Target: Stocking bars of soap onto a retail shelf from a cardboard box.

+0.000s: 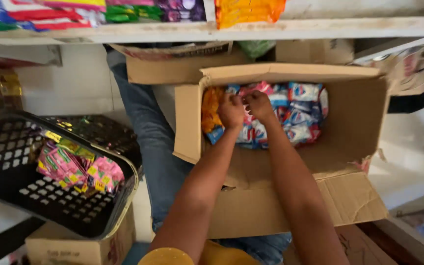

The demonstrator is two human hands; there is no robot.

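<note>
Forearms lower centre; left hand (pixel 231 111) and right hand (pixel 259 104) side by side, fingers curled on blue-red sachets (pixel 298 110) in cardboard box (pixel 354 122), centre frame. Grip unclear.

The person's arms are bare from above the elbow down to the left hand (pixel 231 111) and right hand (pixel 259 104), with no watch, bracelet or ring to be seen on either. At the bottom edge of the view a mustard-yellow sleeve (pixel 167 256) with a fine pale dot pattern covers the left upper arm, and more of the same yellow cloth shows beside it. Below, the legs are in mid-blue denim jeans (pixel 145 132), slightly faded and creased.
</note>
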